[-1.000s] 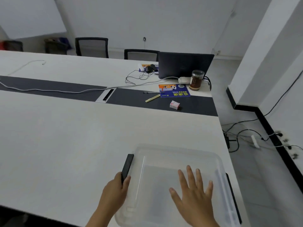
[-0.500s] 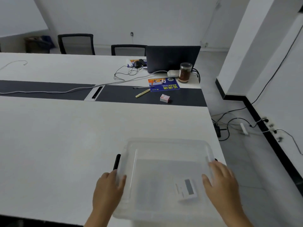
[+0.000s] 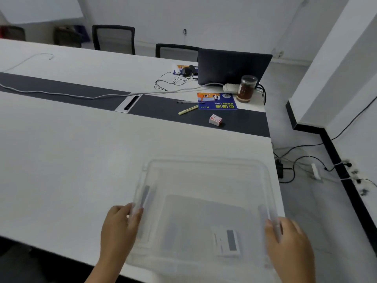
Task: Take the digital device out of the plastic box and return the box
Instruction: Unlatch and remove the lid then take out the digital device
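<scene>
A clear plastic box with its lid on sits at the near right corner of the white table. Through the lid I see a small white digital device with a grey screen, lying near the box's right front. My left hand grips the box's left side at the latch. My right hand grips the right side at the other latch. The box looks blurred.
Farther back on the table lie a small red and white box, a yellow pen, a blue leaflet, a brown jar, a dark laptop and cables. The table's right edge drops to a floor with cords.
My right hand left the lid's top and took hold of the box's right side. The device came into sight. Both black side latches have swung up.
</scene>
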Demonstrator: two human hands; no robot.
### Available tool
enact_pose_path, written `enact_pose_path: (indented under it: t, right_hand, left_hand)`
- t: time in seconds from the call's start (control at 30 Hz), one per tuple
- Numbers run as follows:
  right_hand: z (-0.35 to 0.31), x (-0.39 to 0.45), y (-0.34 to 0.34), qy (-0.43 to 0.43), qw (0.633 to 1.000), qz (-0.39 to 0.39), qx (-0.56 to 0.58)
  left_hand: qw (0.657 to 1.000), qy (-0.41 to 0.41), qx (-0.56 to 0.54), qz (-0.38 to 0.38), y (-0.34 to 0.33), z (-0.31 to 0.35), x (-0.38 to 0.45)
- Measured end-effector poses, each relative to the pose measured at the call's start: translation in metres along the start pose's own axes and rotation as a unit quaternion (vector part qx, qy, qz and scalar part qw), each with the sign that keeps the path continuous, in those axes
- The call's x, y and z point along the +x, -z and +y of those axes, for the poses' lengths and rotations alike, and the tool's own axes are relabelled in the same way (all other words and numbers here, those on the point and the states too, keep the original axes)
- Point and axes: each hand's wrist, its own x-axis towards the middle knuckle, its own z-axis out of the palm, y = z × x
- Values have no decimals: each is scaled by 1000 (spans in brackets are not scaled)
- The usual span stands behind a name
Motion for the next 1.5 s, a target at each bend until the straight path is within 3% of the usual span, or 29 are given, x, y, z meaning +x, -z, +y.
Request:
enact_pose_path:
  t: [0.07,0.2,0.4,0.53,0.67,0.8,0.97,1.07,1.2,1.27,1.37,1.5]
  right_hand:
    - [-21,14,3,32,999,10,10]
    - [-79,39,-21,109,992,-54,26]
    - [-200,73,-112,219,963,-143,-69]
    - [-264,71,-194,292,915,-236,-152]
    - [-288,52,-272,291,882,-304,-211]
    - [-280,28,-313,240,894,-317,-208]
    - [-270,16,-326,207,888,-349,-216]
    - [-271,20,-324,198,878,-373,-225]
    - [-282,36,-289,185,884,-389,-184]
    - [-282,47,-249,195,905,-359,-117]
    - [-253,60,-178,227,938,-262,-8]
    - [-173,52,-96,187,971,-138,60]
  left_hand:
    - [999,21,-32,24,10,-1,5]
    - [990,94,-99,43,33,-17,30]
    - [976,202,14,75,50,-74,94]
    - [956,263,89,94,56,-120,119]
    - [934,334,107,73,53,-167,124]
    - [924,361,114,44,45,-193,124]
    - [940,309,140,45,30,-205,117]
    - [935,326,138,-5,36,-205,118]
    - [947,308,96,-13,43,-178,119]
    - [966,253,54,-25,38,-142,117]
    - [991,108,-5,-79,20,-79,104]
    - [980,-52,-45,-185,-10,-6,81]
